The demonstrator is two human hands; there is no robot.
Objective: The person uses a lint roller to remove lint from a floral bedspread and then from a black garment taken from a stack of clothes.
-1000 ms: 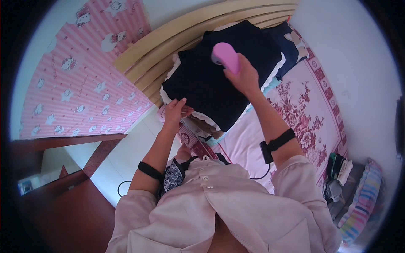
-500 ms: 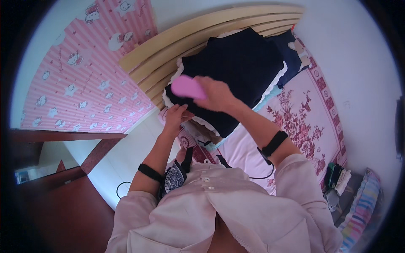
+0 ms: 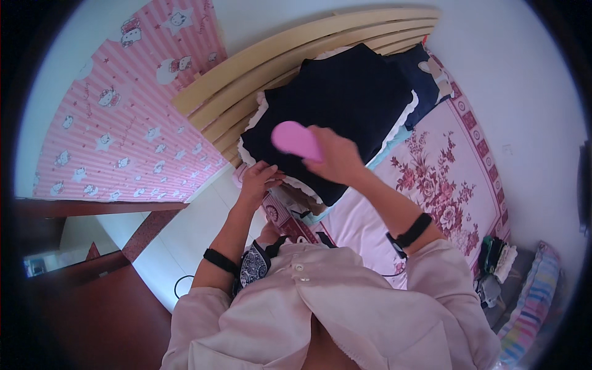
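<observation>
A dark cloth (image 3: 354,92) with a white frilled border lies spread over something raised on the bed. My right hand (image 3: 336,157) is closed around a pink, oval-headed hand tool (image 3: 297,140), perhaps a brush, held over the near part of the cloth. Its underside is hidden, so I cannot tell its exact kind or whether it touches the fabric. At the cloth's near left corner, my left hand (image 3: 260,179) has its fingers bent over the frilled edge and pinches it.
The slatted wooden headboard (image 3: 231,111) rises behind the cloth. A pink flowered bed cover (image 3: 453,154) stretches to the right. Striped pink wallpaper (image 3: 117,117) and dark red wooden furniture (image 3: 105,302) are at left. A striped cushion (image 3: 530,302) lies at far right.
My right hand has moved the pink tool to the right and slightly nearer across the dark cloth. My left hand stays at the frilled edge.
</observation>
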